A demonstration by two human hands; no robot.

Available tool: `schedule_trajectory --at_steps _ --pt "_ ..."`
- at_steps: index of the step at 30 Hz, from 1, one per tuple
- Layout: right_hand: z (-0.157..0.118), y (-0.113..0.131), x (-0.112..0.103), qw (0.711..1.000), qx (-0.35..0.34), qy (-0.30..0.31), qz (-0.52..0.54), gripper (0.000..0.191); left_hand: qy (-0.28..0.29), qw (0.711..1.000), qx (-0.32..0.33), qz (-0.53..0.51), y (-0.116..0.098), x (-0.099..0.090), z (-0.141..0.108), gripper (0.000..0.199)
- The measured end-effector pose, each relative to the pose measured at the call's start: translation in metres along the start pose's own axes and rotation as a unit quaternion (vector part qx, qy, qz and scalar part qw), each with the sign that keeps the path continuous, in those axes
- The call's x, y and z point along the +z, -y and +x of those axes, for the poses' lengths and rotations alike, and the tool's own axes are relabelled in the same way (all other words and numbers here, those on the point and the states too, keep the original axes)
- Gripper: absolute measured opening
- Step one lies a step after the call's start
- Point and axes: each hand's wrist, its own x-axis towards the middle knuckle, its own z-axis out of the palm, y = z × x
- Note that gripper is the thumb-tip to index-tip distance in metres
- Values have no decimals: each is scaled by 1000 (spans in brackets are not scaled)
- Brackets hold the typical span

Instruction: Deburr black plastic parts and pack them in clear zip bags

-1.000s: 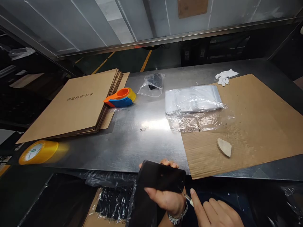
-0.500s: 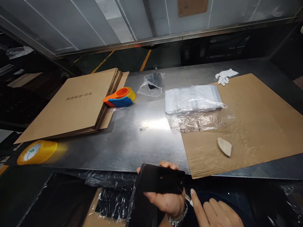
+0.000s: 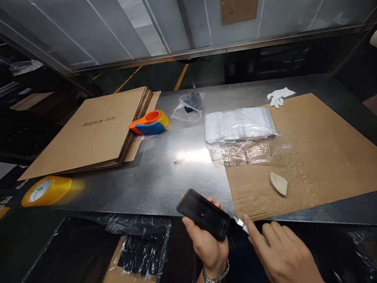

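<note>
Black case (image 3: pixel 207 215) slants lengthwise down rightward.

Open tabletop (image 3: pixel 165 177), tape dispenser (image 3: pixel 150 127) beyond

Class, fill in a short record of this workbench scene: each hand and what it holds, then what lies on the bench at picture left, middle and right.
Left hand: holds black piece
Right hand: holds small knife, pointing toward the black piece
Bench, left: cardboard stack, tape dispenser, yellow tape roll
Bench, middle: clear bag with dark contents
Bench, right: cardboard sheet, white glove, pale wedge, plastic packet
</note>
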Motion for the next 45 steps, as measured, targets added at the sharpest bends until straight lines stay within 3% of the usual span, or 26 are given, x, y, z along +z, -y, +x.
schedule_trajectory --at_steps 3,5,8,16,23,30,35,45 --pt "-4 -9 3 992 44 42 111 35 -3 996 -87 -1 -8 3 1 50" --pt "-7 -12 4 980 60 68 180 36 34 991 -133 -1 -11 5 1 48" --pt "-9 -12 1 980 58 56 183 35 69 985 -160 -1 -12 6 1 49" --pt "-6 -3 -2 994 28 27 101 33 74 988 -137 14 -10 6 -3 53" --pt "-13 -2 0 996 31 53 72 30 87 991 -102 15 -8 3 -4 51" --pt "-11 -3 0 997 35 23 68 36 102 993 -57 23 -4 1 -7 44" --pt "-12 -3 0 995 53 29 74 37 106 992 -59 23 -4 2 -7 47" --pt "-10 -5 -1 995 25 42 88 35 117 991 -56 28 -5 2 -9 48"
